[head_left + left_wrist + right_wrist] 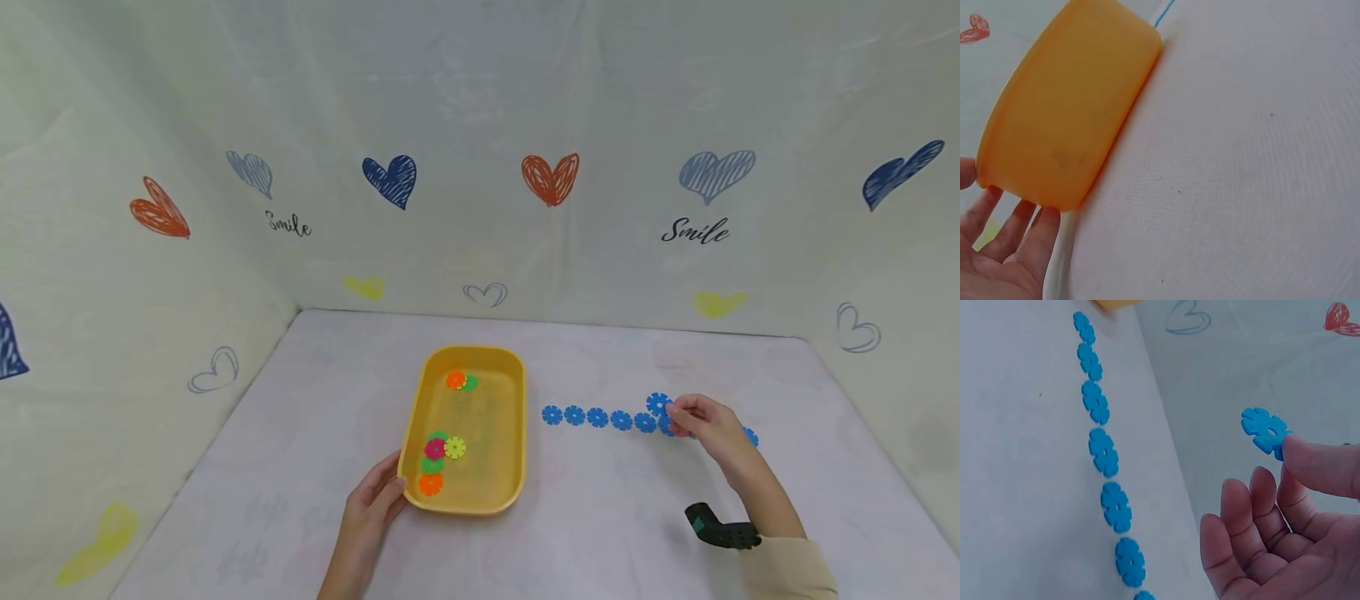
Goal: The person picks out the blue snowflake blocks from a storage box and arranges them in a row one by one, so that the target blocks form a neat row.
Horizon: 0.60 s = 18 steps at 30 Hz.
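My right hand pinches a blue snowflake disc by its edge between thumb and index finger, above the tabletop. Below it, a row of blue snowflake discs lies across the table, partly covered by the hand in the head view. With its thumb at the rim and fingertips against the outer wall, my left hand holds the near left corner of a yellow tray. Inside the tray are orange, pink, yellow and green discs, some overlapping.
A white cloth covers the table. Pale curtain walls with printed hearts and lettering stand behind and at the sides. A black band sits on the right wrist, near a beige sleeve.
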### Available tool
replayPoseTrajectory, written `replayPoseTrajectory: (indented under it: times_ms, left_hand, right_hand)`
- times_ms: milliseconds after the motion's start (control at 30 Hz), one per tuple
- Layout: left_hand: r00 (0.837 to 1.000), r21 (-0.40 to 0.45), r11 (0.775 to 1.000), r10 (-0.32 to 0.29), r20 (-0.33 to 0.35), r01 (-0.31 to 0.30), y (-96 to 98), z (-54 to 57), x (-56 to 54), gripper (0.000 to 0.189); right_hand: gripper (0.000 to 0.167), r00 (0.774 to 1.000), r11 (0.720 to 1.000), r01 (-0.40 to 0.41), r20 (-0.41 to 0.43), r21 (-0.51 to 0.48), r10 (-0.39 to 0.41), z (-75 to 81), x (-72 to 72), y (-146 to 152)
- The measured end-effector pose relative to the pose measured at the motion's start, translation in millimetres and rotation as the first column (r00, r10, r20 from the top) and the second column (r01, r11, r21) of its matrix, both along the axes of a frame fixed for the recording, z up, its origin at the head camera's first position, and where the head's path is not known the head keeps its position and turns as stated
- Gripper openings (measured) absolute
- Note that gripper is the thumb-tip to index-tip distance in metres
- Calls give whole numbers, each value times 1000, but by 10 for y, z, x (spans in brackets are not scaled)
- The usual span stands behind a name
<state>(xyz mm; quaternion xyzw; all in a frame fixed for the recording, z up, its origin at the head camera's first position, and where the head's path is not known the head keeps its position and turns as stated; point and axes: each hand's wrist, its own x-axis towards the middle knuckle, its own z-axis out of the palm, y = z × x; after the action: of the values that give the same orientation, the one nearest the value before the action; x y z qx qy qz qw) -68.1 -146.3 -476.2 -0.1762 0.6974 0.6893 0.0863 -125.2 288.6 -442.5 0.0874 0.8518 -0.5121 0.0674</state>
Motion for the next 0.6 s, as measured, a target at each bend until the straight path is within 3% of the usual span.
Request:
replayPoseTrajectory:
  times_ms: [200, 333, 433, 600]
  left_hand:
    - [1000, -5, 1000, 5, 21, -4, 8, -1, -16, 48]
    - [999, -3, 1000, 13, 36, -13, 9, 0, -22, 49]
    - [999, -3, 1000, 18, 47, -18, 13, 7, -23, 50]
    - [999, 3, 1000, 15, 42, -15, 13, 4, -27, 50]
  right_hand:
    - [43, 997, 998, 69, -39, 4, -69, -672, -90, 667]
    - [57, 990, 987, 141, -23, 75, -140, -911, -84, 971]
    - [57, 981, 980, 188, 25, 69, -190, -805, -1, 1025]
    - [59, 961, 972, 233, 146, 41, -236, -380, 184, 917]
